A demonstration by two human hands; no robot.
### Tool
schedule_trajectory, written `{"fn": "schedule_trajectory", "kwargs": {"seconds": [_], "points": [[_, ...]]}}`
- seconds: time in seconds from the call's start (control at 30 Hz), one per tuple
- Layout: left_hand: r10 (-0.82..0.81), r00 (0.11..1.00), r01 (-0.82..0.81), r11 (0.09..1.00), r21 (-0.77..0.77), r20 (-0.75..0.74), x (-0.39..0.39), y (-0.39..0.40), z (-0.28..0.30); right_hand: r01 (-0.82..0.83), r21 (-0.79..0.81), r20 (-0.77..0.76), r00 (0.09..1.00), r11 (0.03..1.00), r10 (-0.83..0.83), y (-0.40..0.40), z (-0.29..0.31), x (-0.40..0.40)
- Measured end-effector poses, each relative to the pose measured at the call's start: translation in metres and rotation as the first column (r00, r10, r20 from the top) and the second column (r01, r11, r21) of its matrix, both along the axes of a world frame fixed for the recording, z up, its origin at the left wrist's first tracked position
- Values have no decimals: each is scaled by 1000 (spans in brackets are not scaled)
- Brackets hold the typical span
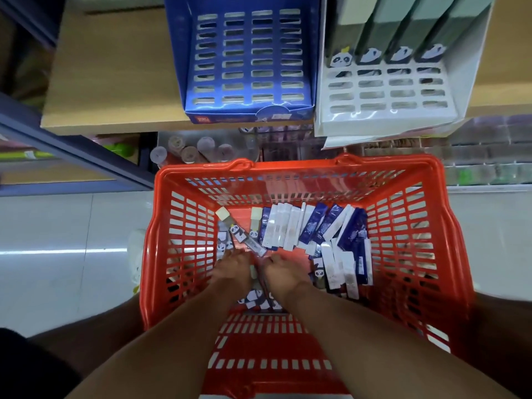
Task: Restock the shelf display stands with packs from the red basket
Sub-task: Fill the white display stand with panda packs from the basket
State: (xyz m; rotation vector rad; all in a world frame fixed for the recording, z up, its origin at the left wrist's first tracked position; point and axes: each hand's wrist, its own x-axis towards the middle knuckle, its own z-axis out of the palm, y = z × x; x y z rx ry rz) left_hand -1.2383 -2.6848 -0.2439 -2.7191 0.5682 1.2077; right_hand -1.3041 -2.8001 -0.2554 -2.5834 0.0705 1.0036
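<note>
The red basket (403,226) stands on the floor below the shelf and holds several blue-and-white packs (311,226) and panda-printed packs (240,234). Both my hands are deep inside it. My left hand (230,272) and my right hand (279,273) lie side by side on the panda packs at the basket's bottom, fingers curled down among them; what each holds is hidden. On the shelf above, a blue display stand (247,61) has its slots bare, and a white display stand (385,93) carries a back row of panda packs (400,33).
The wooden shelf board (109,82) juts out over the basket's far rim. Under it a lower shelf holds small round-capped bottles (190,151) and rows of boxed goods. Pale tiled floor (72,254) runs to the left and right of the basket.
</note>
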Motion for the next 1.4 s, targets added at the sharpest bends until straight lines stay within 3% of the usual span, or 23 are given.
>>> {"fn": "schedule_trajectory", "kwargs": {"seconds": [0.13,0.3,0.5,0.63,0.73,0.83,1.0,1.17,1.3,1.4], "points": [[-20,1000,20,1000,-15,21,-7,1,1,10,-70,-12,1000,998,-11,-13,5,-2],[126,990,-133,986,-104,-71,-7,-3,7,166,-31,-49,985,986,-168,-20,3,-4],[166,977,-182,976,-117,-135,-11,-4,10,244,-56,-56,967,968,-248,-16,-1,-3],[156,976,-176,976,-127,-150,-14,0,10,357,41,-99,931,933,-352,-20,-6,1],[178,970,-205,965,-161,-163,-14,1,19,275,125,-81,961,953,-266,-20,13,3],[190,974,-214,951,-225,-121,-6,1,35,286,133,-23,958,949,-286,-24,45,7],[113,993,-103,950,-293,20,12,-4,80,190,170,10,981,967,-195,-41,115,15],[-37,999,45,955,-292,33,33,-17,143,80,152,15,996,985,-84,-65,201,27],[-222,967,252,908,-334,127,50,-37,214,-241,-40,123,962,970,244,-85,280,33],[-312,915,392,839,-377,256,56,-48,275,-290,-139,307,896,947,320,-115,324,33]]}}
